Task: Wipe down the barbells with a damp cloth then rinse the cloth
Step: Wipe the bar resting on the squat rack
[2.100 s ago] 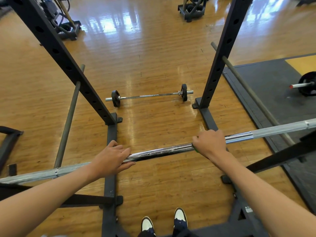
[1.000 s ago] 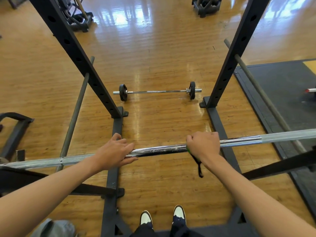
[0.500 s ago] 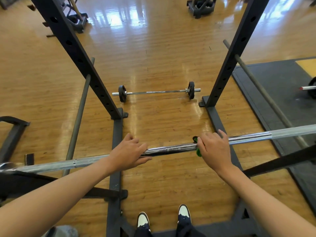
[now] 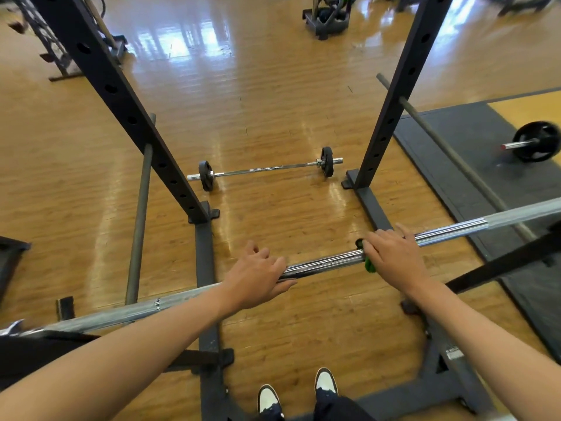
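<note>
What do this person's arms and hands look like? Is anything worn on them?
Both are bare as far as the view shows: no sleeve on the left arm or the right arm. The left hand and right hand have no gloves, and I see no watch, band or ring.

Both your arms extend forward, forearms bare. Your left hand [image 4: 258, 279] grips the bar [image 4: 324, 264], fingers curled over it, thumb beneath. Your right hand [image 4: 394, 256] lies palm-down, fingers nearly straight, pressing the cloth [image 4: 369, 265] onto the bar, index finger raised.
</note>
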Demonstrator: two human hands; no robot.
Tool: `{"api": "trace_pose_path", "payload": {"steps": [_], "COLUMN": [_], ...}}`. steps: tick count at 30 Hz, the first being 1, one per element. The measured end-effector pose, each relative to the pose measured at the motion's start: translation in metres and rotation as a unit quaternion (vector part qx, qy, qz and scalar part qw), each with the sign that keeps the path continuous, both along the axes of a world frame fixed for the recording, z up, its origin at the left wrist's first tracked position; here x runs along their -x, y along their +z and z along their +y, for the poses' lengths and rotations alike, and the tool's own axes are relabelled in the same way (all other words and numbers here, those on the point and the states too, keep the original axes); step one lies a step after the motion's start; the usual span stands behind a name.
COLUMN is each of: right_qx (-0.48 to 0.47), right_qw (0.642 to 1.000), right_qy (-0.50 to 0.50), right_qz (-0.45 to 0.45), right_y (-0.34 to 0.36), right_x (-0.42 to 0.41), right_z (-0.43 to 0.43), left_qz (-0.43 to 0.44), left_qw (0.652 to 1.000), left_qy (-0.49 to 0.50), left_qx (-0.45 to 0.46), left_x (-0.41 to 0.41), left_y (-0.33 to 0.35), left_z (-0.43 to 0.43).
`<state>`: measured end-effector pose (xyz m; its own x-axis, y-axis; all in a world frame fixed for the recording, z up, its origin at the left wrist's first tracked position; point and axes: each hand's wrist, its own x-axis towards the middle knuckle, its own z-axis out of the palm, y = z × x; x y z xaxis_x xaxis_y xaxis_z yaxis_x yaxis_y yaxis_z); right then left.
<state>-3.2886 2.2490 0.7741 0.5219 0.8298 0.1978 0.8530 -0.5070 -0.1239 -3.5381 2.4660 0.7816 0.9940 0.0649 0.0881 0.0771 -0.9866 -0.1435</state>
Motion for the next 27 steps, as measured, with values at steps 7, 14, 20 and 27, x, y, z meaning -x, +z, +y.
{"api": "trace_pose_path", "payload": {"steps": [7, 14, 20, 27], "right_qx": [-0.003, 0.005, -0.005, -0.004], "right_qw": [0.999, 1.0, 0.999, 0.999], "right_qy": [0.046, 0.002, 0.041, -0.004], "right_qz": [0.028, 0.003, 0.012, 0.034], "right_y": [0.0, 0.001, 0.002, 0.002], "right_x": [0.038, -0.006, 0.045, -0.009], "right_z": [0.027, -0.002, 0.033, -0.004], "left_qz": [-0.004, 0.012, 0.036, 0.04], "left_qw": [1.0, 1.0, 0.999, 0.999], "left_qy": [0.004, 0.012, 0.021, 0.025], "left_qx": [0.02, 0.015, 0.014, 0.009], "left_x": [0.0, 0.0, 0.0, 0.0], "left_y": [-0.001, -0.001, 0.001, 0.0], "left_z": [-0.001, -0.002, -0.002, -0.002]}}
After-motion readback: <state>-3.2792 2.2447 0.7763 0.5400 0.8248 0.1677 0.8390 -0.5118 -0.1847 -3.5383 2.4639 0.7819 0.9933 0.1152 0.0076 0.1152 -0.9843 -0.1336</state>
